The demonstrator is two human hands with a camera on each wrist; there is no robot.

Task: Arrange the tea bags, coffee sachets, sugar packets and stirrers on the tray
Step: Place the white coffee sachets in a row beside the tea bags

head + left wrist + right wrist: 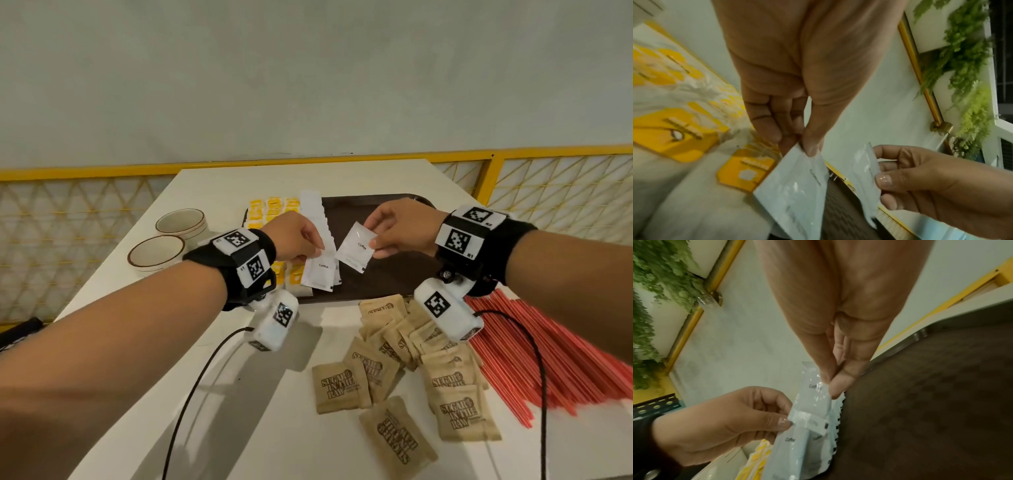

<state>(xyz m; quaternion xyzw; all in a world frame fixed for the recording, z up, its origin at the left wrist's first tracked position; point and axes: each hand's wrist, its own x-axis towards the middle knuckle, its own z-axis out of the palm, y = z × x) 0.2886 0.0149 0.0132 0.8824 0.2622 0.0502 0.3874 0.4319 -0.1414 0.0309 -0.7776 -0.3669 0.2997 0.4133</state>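
A dark brown tray (394, 277) lies mid-table. Yellow tea bags (274, 209) fill its left side, and a row of white coffee sachets (317, 219) overlaps beside them. My left hand (317, 248) pinches one coffee sachet (320, 270) at the near end of that row. My right hand (370, 240) pinches a second coffee sachet (354, 248) by its corner, tilted just above the tray. In the left wrist view, thumb and fingers (807, 146) clamp the sachet (795, 191). In the right wrist view, the pinch (830, 382) holds the other sachet (813, 395).
Brown sugar packets (411, 359) lie scattered on the white table in front of the tray. Red stirrers (548, 359) are heaped at the right. Two cream bowls (157, 253) stand left of the tray. A yellow mesh railing (548, 192) runs behind the table.
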